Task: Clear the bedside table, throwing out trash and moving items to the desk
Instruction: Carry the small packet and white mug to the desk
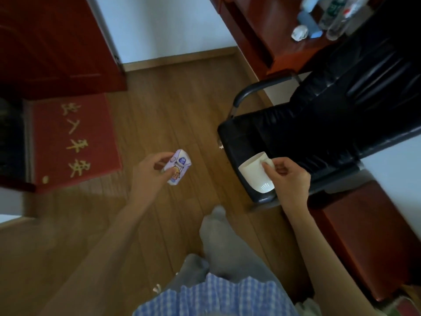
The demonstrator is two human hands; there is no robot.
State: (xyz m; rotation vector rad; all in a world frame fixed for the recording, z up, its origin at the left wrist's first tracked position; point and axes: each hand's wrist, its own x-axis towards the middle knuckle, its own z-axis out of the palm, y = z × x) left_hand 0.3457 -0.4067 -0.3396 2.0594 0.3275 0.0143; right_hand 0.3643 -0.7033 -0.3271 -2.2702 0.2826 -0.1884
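My left hand [151, 171] grips a small purple and white tissue pack [178, 166] over the wooden floor. My right hand [288, 176] holds a white cup [255, 175] by its handle, tilted, in front of the black chair. The red-brown desk [280, 30] stands at the upper right. On it lie a crumpled white object [299, 33], a blue object [311, 25] and clear plastic bottles [337, 19].
A black office chair [330, 115] with a metal armrest stands between me and the desk. A red doormat [73, 142] with gold characters lies at the left by a dark red door [57, 42]. A low red-brown cabinet [369, 236] sits at the right.
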